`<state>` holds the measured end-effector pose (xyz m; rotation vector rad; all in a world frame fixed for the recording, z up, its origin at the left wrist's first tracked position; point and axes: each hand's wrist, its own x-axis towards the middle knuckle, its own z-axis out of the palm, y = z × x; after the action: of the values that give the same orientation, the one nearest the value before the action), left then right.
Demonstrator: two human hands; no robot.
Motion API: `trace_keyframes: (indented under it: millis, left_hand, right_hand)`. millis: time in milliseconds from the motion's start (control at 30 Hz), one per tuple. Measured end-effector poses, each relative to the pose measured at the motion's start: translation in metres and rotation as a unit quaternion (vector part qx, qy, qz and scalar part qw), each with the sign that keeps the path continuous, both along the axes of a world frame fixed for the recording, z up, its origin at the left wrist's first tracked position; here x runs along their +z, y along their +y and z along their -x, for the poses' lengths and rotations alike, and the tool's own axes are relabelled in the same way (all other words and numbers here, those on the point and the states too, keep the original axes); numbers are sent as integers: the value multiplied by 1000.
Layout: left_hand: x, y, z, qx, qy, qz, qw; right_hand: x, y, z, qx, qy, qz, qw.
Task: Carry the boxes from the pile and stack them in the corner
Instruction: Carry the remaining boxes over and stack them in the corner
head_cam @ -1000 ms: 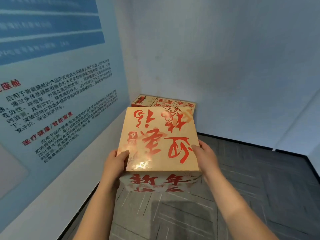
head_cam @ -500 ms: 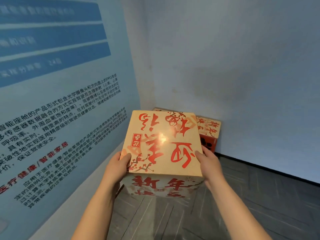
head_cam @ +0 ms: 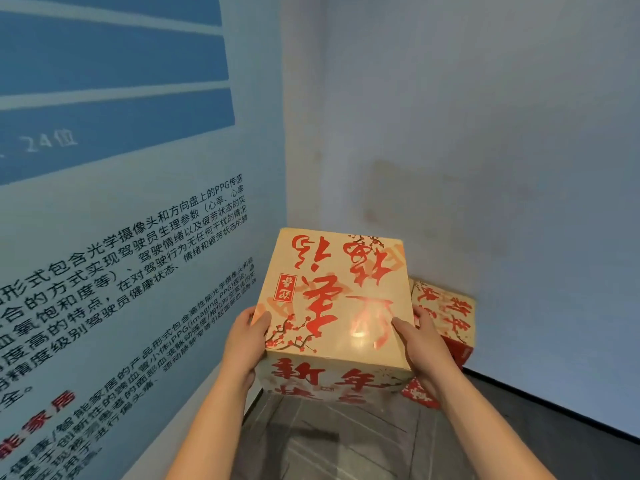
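I carry a tan cardboard box (head_cam: 332,299) with red brush lettering, held off the floor in front of me. My left hand (head_cam: 244,342) grips its left side, thumb on the top face. My right hand (head_cam: 420,344) grips its right side, thumb on top as well. Behind it, in the corner where the two walls meet, stand boxes of the same print (head_cam: 446,315). The carried box hides most of them; only the right end shows.
A blue wall panel (head_cam: 121,237) with printed text runs close along my left. A pale wall (head_cam: 502,168) closes off the front and right. Dark grey floor (head_cam: 346,441) lies below the box, with a black baseboard (head_cam: 554,403) at the wall's foot.
I have come closer to the corner. The boxes on the floor there now sit almost wholly behind the carried box. Both hands keep the same hold.
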<state>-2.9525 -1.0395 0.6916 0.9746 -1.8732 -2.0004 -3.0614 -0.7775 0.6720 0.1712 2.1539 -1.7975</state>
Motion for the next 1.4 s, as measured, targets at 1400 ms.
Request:
trace_keyframes:
  millis: [1400]
  left_hand:
    - [-175,-220,636,-189,-120,230,947]
  right_hand:
    - [-210,-225,597,-123,-126,35,984]
